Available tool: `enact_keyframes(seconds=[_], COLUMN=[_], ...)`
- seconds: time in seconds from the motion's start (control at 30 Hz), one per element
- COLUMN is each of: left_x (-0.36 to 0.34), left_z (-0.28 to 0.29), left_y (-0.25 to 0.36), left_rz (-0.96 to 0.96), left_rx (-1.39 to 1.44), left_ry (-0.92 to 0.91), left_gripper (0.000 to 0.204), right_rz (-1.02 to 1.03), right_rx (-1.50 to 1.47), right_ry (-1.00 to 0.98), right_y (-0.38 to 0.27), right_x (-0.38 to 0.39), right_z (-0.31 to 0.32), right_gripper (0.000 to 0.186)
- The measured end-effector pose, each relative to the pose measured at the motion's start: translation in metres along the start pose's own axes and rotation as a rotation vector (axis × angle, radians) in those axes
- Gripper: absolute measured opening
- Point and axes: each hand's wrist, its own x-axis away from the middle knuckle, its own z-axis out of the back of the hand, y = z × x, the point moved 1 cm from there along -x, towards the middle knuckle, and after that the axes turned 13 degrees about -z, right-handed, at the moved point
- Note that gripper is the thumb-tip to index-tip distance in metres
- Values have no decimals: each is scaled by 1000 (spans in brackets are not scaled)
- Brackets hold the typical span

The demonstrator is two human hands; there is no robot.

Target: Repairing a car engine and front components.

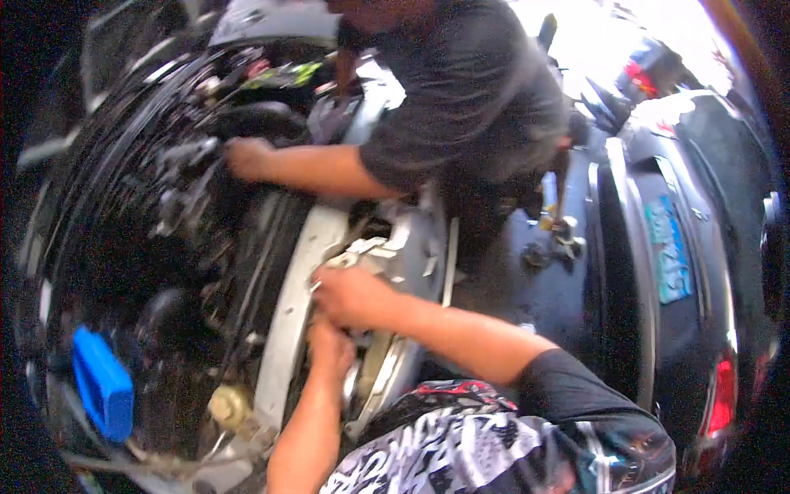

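Blue boxy piece (104, 385) at lower left, dark car (685, 354) along the right with blue-green plate (666, 249) and red tail lamp (722, 398), small blurred clutter (561, 239), possibly tools, on dark surface (564, 317) beside, dark-shirted person (469, 95) at top centre

"What colour is the boxy piece (104, 383)?"
"Bright blue. The round cap (229, 406) is pale yellow, the long bar (290, 313) silvery white."
"Any patterns?"
"A black-and-white print with red on the wearer's shirt (465, 445); the co-worker's shirt (477, 99) is dark grey."
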Motion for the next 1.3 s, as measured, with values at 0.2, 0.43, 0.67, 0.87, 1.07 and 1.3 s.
enact_keyframes(seconds=[0.2,0.43,0.67,0.87,1.07,1.3], left_x=[0,-18,-1,-9,-12,-6], left_z=[13,42,16,3,-1,11], left_y=[-8,-30,-16,-3,-1,-6], left_rz=[106,-397,-99,129,224,127], left_rx=[-10,-795,-114,90,331,1], left_ry=[-90,-445,-135,86,142,101], left_gripper=[36,47,47,51,45,46], right_rz=[59,89,-121,-311,-214,-15], right_rx=[143,121,5,-321,-386,-135], right_ry=[-33,111,40,292,336,140], right_y=[-16,-28,-24,4,19,-6], right_x=[8,4,-5,-17,-12,0], right_z=[-6,-18,-9,-9,-2,-5], right_gripper=[18,20,19,24,24,19])
